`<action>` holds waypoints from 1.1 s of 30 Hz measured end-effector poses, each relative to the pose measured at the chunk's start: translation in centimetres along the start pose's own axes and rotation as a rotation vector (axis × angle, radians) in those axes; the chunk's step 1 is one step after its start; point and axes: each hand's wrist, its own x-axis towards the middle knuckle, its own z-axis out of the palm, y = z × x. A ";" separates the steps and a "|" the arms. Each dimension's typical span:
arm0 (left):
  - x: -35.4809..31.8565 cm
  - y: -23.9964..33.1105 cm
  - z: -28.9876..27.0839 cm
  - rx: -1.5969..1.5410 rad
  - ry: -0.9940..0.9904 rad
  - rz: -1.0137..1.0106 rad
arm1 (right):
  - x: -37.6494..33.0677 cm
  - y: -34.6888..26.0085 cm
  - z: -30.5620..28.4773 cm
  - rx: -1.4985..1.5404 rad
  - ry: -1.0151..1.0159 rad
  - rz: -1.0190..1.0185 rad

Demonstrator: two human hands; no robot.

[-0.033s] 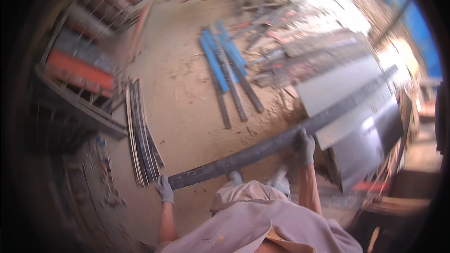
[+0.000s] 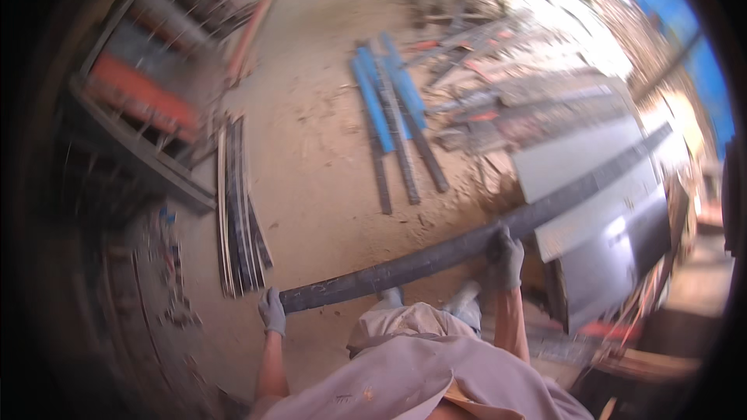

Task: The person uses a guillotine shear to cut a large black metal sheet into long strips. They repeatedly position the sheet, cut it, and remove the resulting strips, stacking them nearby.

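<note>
A long, dark, narrow board [image 2: 405,263] stretches across in front of my body, its right part higher in the picture and over some grey sheets. My left hand [image 2: 272,312], in a grey glove, is closed around its left end. Further along the board, my gloved right hand [image 2: 509,257] grips its near edge, fingers partly hidden and slightly blurred. My shoes show beneath the board.
Blue and dark strips [image 2: 397,101] lie on the dusty floor ahead. To the left are a bundle of long thin strips [image 2: 240,210] and metal racks with an orange panel [image 2: 144,93]. Grey sheets [image 2: 576,155] are stacked at right, with scrap planks [image 2: 537,105] behind.
The view has turned a little, so the blue strips and the grey sheets sit further right in the picture. Both hands keep their hold on the board.
</note>
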 end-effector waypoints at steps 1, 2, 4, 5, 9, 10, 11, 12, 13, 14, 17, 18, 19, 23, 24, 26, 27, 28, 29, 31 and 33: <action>0.2 -3.2 -2.7 -0.028 0.032 -0.087 | -1.1 2.2 3.1 0.103 -0.039 -0.004; -0.2 -6.2 -5.1 0.073 0.045 -0.217 | -2.1 4.7 6.0 0.178 -0.030 0.068; -1.6 -11.8 -8.6 0.273 0.020 -0.473 | -3.6 8.8 11.4 -0.017 -0.157 0.119; -2.6 -14.5 -10.4 0.260 0.122 -0.522 | -4.0 11.0 14.2 -0.093 -0.195 0.129; -10.3 -22.8 -13.6 0.612 0.335 -0.510 | -5.5 20.5 25.9 -0.817 -0.704 -0.100; -10.8 -23.8 -13.0 0.561 0.258 -0.563 | -6.1 22.1 28.6 -0.910 -0.721 -0.023; -10.0 -24.3 -12.0 0.416 0.192 -0.673 | -7.0 23.6 31.5 -0.785 -0.653 0.255; -9.2 -24.7 -10.7 0.319 0.146 -0.795 | -8.3 25.6 34.0 -0.701 -0.679 0.422; -7.5 -24.2 -9.5 0.260 0.096 -0.858 | -10.0 27.0 36.8 -0.680 -0.750 0.555; -5.2 -23.9 -8.1 0.221 0.067 -0.868 | -11.2 28.5 39.5 -0.735 -0.843 0.579; 2.7 -21.8 -5.9 0.141 -0.001 -0.827 | -13.6 32.9 46.3 -0.937 -1.241 0.653; 5.4 -20.9 -5.5 0.112 -0.008 -0.792 | -13.0 34.3 47.9 -0.963 -1.251 0.682; 8.1 -20.4 -5.3 0.087 -0.014 -0.759 | -12.4 36.2 49.1 -0.958 -1.301 0.702; 19.7 -17.3 -5.3 0.006 -0.019 -0.625 | -5.0 42.4 51.5 -0.991 -1.523 0.073; 22.5 -16.5 -5.4 -0.004 -0.017 -0.603 | -2.2 43.5 52.2 -0.985 -1.449 0.012; 28.4 -14.6 -5.8 -0.015 -0.013 -0.578 | 5.3 43.4 53.5 -1.163 -1.282 0.043; 31.0 -13.6 -6.2 -0.017 -0.014 -0.578 | 8.4 42.4 52.9 -1.264 -1.066 0.053; 33.4 -12.7 -6.3 -0.013 -0.017 -0.580 | 12.0 41.7 53.4 -1.382 -0.882 0.203; 35.8 -12.1 -6.8 -0.004 -0.016 -0.577 | 15.3 40.4 53.4 -1.502 -0.791 0.152; 40.6 -10.7 -7.4 -0.003 -0.012 -0.577 | 21.0 37.6 53.6 -1.594 -0.607 0.132; 44.9 -9.9 -7.7 0.006 -0.011 -0.594 | 24.9 35.2 53.3 -1.544 -0.357 0.093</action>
